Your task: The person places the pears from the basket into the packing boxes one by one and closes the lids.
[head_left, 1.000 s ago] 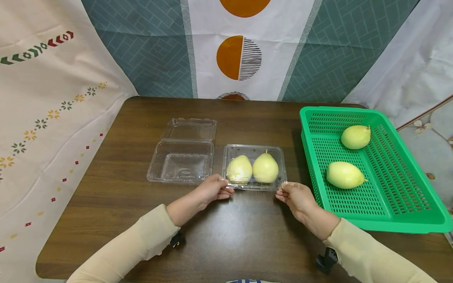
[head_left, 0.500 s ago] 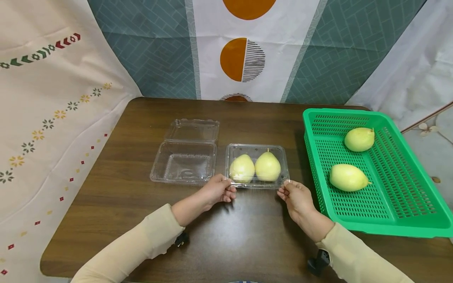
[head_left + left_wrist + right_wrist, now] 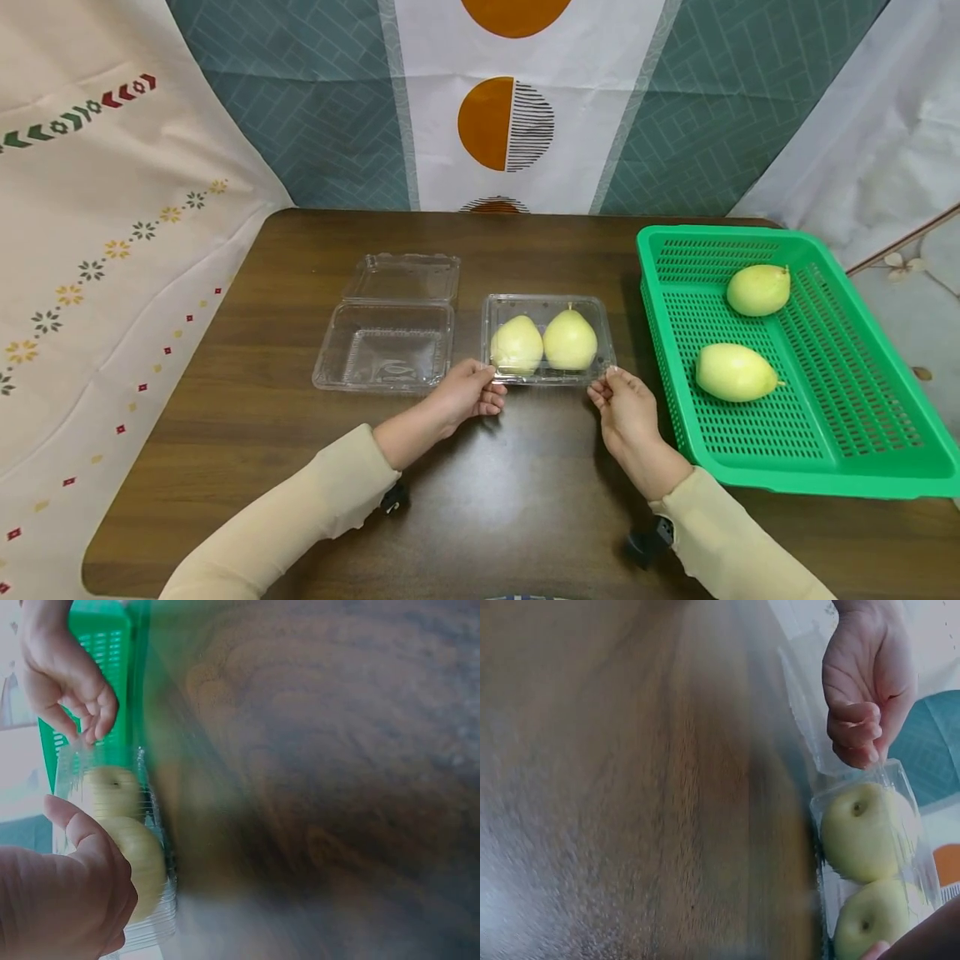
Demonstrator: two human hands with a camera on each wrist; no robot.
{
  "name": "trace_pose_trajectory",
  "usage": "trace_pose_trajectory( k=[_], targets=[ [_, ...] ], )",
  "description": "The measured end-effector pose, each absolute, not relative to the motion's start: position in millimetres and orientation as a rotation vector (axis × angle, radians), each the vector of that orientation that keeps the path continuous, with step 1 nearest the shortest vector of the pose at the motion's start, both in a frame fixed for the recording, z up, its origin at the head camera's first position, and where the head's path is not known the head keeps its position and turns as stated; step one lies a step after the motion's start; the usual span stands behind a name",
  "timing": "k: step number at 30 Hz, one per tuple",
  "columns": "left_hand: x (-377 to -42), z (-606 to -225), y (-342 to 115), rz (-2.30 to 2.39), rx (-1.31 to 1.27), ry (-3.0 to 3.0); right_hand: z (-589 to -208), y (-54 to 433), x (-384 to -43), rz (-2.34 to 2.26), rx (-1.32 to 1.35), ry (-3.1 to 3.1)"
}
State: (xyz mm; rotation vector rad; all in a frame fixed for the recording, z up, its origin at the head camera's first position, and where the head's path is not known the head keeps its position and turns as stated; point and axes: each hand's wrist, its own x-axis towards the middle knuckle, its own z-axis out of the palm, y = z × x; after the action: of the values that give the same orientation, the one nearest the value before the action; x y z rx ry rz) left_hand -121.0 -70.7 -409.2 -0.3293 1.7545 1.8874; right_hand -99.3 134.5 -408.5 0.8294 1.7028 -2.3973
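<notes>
Your left hand [image 3: 467, 395] pinches the near left corner of the filled box [image 3: 528, 298]; your right hand [image 3: 628, 408] pinches the near right corner. Fingers are narrow on the rim at both points. The filled box is around the middle of the table [image 3: 495, 517], between the other box [image 3: 393, 343] and the basket [image 3: 855, 483]. Its lid lies over the contents — whether the near edge is fully latched, I cannot tell.

Handling, as judged: the shell should be light, thin, springy and rather slick, liable to dent or crack under a hard squeeze. The pears supply most of the weight, feel firm, bruise easily and may roll if you tilt it. Corners suit pressing; for any lift, support the base at both short sides.

Count: two boxes, one filled, one with its lid folded back; one basket; four pears — two in the filled box [image 3: 517, 344] [image 3: 570, 339], two lying apart in the basket [image 3: 758, 290] [image 3: 737, 372].
</notes>
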Motion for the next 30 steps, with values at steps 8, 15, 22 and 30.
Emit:
trace_pose_trajectory(
  k=[8,15,22,30],
  targets=[
    [-129,-413,-65,1.913,-0.33,1.743,-415,133,-107,-2.506,0.846,1.737],
    [-133,-413,-61,1.91,-0.316,1.748,-416,134,-110,-2.56,0.859,1.734],
    [-137,-417,-58,1.91,-0.312,1.732,-417,137,-112,-2.583,0.878,1.719],
    [-140,-420,-58,1.909,-0.3,1.727,-421,139,-113,-2.573,0.908,1.725]
  ],
)
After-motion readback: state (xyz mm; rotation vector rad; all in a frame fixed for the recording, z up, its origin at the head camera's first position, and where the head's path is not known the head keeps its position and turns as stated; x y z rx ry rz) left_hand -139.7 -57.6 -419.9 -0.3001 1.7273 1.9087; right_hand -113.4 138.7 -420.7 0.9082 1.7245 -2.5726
